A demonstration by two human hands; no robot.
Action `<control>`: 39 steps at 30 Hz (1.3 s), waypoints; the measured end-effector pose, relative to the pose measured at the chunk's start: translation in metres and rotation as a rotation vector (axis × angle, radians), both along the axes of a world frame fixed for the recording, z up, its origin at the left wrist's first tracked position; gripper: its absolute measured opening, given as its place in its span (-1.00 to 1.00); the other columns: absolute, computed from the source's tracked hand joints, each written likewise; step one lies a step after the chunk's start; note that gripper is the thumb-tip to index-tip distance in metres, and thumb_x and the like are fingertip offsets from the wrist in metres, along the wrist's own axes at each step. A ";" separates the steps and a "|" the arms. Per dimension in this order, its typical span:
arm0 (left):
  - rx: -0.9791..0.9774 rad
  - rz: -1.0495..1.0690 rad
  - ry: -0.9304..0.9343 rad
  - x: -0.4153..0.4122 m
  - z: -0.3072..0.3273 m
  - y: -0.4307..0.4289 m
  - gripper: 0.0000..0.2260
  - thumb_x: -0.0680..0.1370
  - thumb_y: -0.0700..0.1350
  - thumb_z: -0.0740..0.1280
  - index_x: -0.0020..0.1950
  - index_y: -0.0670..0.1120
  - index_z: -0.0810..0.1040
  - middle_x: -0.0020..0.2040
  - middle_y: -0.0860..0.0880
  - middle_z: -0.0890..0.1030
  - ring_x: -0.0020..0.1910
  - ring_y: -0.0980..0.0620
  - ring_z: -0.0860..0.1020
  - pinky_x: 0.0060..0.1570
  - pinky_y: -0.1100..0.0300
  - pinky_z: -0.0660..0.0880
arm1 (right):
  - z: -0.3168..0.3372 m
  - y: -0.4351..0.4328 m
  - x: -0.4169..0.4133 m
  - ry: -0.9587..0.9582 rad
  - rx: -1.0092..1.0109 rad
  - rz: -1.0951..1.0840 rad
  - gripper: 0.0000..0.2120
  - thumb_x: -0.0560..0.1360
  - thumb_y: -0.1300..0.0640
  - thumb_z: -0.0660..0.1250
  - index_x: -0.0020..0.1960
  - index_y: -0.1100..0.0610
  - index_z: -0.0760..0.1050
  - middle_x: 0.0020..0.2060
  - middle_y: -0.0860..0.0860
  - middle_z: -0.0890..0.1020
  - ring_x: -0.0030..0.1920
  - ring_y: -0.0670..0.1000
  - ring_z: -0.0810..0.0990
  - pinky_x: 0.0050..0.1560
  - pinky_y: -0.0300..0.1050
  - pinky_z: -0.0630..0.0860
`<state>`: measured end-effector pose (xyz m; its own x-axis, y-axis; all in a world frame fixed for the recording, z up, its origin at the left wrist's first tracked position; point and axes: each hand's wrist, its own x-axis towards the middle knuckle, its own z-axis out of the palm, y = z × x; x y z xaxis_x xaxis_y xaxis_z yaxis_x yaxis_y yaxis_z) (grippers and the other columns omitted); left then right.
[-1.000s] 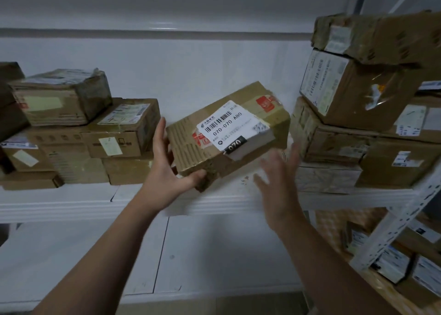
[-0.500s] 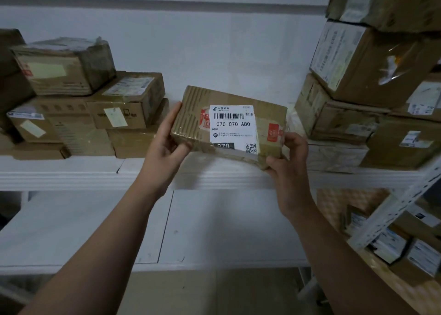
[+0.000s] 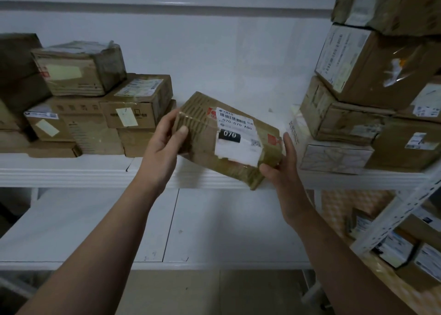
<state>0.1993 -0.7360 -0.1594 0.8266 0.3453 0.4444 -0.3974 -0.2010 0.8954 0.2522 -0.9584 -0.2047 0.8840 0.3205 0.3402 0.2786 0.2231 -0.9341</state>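
Above the white shelf [image 3: 71, 171], hands grip a taped cardboard parcel [image 3: 229, 143].

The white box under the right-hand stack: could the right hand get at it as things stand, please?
Probably not yet. The right hand grips the parcel by its end, so it is busy. The white box lies close beyond it with nothing between, but brown boxes rest on top of it.

Curled left hand [image 3: 164, 145], curled right hand [image 3: 284, 169]
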 end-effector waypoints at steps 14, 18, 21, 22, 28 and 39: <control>0.761 0.547 0.006 0.005 0.008 0.026 -0.65 0.55 0.00 0.27 0.30 -0.11 0.50 0.20 -0.11 0.52 0.18 -0.15 0.42 0.20 0.07 0.32 | 0.023 0.029 0.005 -0.383 -0.156 -0.313 -0.20 0.04 -0.03 0.58 0.19 -0.11 0.30 0.20 0.04 0.36 0.18 -0.18 0.44 0.11 -0.41 0.40; 1.018 0.765 -0.019 -0.003 0.007 0.052 -0.59 0.46 0.05 0.19 0.26 -0.05 0.48 0.32 -0.19 0.43 0.26 -0.26 0.35 0.19 -0.18 0.30 | 0.022 0.076 0.016 -0.459 -0.330 -0.560 -0.10 0.01 -0.10 0.63 0.23 0.02 0.30 0.18 -0.04 0.23 0.16 -0.04 0.43 0.13 -0.20 0.49; 1.196 0.835 -0.001 0.000 0.007 0.079 -0.50 0.45 0.03 0.27 0.37 -0.05 0.37 0.42 -0.24 0.35 0.40 -0.27 0.25 0.28 -0.22 0.23 | 0.015 0.120 0.031 -0.469 -0.507 -0.665 -0.07 0.02 -0.22 0.60 0.26 0.05 0.30 0.22 0.13 0.28 0.15 0.22 0.44 0.11 0.11 0.53; 1.255 0.839 0.019 0.002 0.006 0.088 -0.43 0.44 -0.01 0.37 0.42 -0.05 0.33 0.44 -0.24 0.32 0.43 -0.26 0.23 0.32 -0.21 0.18 | 0.013 0.133 0.035 -0.455 -0.558 -0.680 -0.06 0.04 -0.24 0.60 0.28 0.07 0.32 0.26 0.18 0.29 0.17 0.24 0.42 0.13 0.13 0.51; 1.463 0.779 0.093 0.013 0.005 0.125 -0.14 0.31 -0.09 0.57 0.50 -0.05 0.20 0.43 -0.20 0.37 0.41 -0.23 0.32 0.40 -0.13 0.10 | -0.004 0.176 0.048 -0.393 -0.647 -0.630 -0.39 0.32 -0.04 0.54 0.28 0.05 0.39 0.35 0.14 0.34 0.26 0.17 0.33 0.23 0.04 0.38; 1.366 0.634 -0.037 0.017 0.008 0.137 -0.35 0.35 0.02 0.50 0.37 -0.08 0.38 0.22 -0.18 0.51 0.22 -0.22 0.44 0.32 -0.20 0.27 | -0.001 0.167 0.062 -0.401 -0.492 -0.402 -0.41 0.34 0.11 0.55 0.27 0.12 0.35 0.20 -0.02 0.28 0.21 0.06 0.44 0.13 -0.09 0.49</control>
